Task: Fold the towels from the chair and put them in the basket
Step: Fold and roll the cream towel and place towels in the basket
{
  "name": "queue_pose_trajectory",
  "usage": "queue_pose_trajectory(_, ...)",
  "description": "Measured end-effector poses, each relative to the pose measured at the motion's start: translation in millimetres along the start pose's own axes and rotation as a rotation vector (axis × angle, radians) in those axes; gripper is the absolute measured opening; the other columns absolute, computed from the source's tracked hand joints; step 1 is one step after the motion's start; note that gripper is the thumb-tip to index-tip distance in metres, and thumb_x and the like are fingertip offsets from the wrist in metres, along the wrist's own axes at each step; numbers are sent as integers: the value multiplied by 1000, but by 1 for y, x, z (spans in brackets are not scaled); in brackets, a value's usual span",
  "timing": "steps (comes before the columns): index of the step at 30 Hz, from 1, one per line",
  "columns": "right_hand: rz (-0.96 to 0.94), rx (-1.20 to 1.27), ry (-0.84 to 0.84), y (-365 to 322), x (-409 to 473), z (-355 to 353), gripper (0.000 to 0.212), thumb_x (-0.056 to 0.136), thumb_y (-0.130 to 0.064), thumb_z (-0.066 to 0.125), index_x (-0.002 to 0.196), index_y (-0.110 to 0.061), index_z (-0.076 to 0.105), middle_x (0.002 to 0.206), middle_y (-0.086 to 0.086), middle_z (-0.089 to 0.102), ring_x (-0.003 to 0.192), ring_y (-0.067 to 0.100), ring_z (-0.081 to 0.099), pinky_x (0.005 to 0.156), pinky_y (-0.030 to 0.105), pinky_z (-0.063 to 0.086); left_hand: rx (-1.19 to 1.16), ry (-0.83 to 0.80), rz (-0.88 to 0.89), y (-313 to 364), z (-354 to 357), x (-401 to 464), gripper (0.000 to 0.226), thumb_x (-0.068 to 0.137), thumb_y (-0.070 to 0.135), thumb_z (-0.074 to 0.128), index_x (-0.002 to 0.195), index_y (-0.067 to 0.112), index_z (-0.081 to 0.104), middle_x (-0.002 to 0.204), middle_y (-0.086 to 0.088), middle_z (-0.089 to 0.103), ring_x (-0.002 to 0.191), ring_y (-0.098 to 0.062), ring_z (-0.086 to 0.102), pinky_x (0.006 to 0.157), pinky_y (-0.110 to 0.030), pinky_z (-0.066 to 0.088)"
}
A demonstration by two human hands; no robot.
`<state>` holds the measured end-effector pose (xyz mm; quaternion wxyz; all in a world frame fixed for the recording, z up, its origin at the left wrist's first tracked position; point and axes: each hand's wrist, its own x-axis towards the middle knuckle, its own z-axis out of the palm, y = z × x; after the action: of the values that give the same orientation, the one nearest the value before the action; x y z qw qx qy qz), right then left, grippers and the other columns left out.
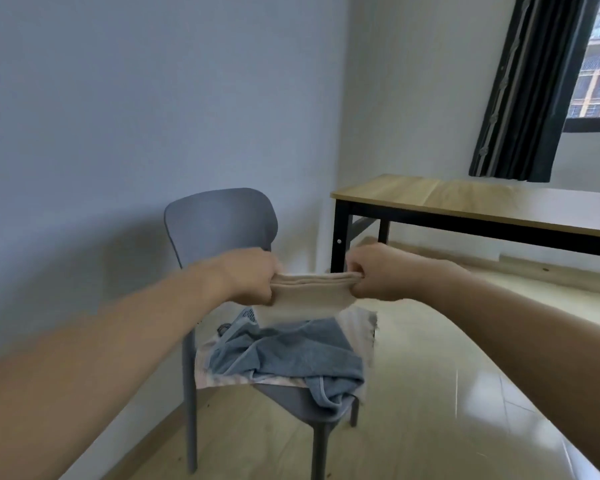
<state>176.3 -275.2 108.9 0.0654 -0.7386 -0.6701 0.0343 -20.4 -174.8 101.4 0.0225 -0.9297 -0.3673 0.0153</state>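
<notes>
Both hands (pixel 253 275) (pixel 374 271) stretch towel (pixel 309 294) (sideways).

A beige towel (pixel 307 296), folded into several layers, is held stretched in the air above the grey chair (pixel 222 220). A crumpled blue towel (pixel 291 358) is heaped on the seat, over a pale striped towel (pixel 357 327) spread beneath it.

Two bare forearms reach into view, no sleeves showing anywhere along them. The left hand (pixel 253 277) and right hand (pixel 378 271) wear no gloves, and no rings or watch show, as far as the blurred edges let me tell.
</notes>
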Motion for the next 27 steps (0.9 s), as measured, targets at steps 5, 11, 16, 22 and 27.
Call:
queue_pose_trajectory(5, -14, -28, -513, 6, -29, 95, 14, 86, -27, 63, 98, -19, 61, 88, -5, 57, 78, 12, 52, 70, 24, 42, -142, -530, 75, 24, 103, -21, 19, 78, 32, 71, 94, 27, 64, 92, 7, 64, 89, -14, 60, 78, -29, 48)
queue_pose_trajectory(11, 32, -56, -634, 14, -11, 114, 25, 88, -30, 63, 109, -16, 63, 82, -7, 60, 80, 13, 57, 79, 27, 48, -270, -605, 72, 13, 121, -9, 28, 85, 48, 60, 104, 29, 62, 108, 6, 65, 101, -16, 62, 92, -34, 50)
queue_pose_trajectory(16, 98, 73, -555, 24, 36, 94, 27, 94, -25, 54, 119, -15, 59, 92, -3, 63, 87, 13, 62, 86, 31, 51, -448, -574, -18, -11, 101, 31, 8, 97, 38, 48, 98, 32, 53, 107, 2, 66, 86, -15, 68, 83, -31, 52)
queue_pose_trajectory(22, 115, 68, -329, 44, 109, 112, 17, 95, -24, 48, 100, -11, 58, 88, 7, 58, 73, 19, 50, 64, 26, 43, -387, -262, -101, -44, 115, 102, 17, 95, 31, 52, 106, 18, 55, 105, -2, 61, 89, -18, 58, 77, -29, 47)
queue_pose_trajectory(27, 154, 49, -230, 59, 151, 155, 20, 92, -25, 53, 104, -12, 62, 95, 1, 59, 87, 20, 53, 74, 27, 40, -399, -201, -206, -53, 150, 145, 29, 90, 27, 55, 115, 11, 59, 111, -4, 59, 92, -20, 51, 76, -28, 39)
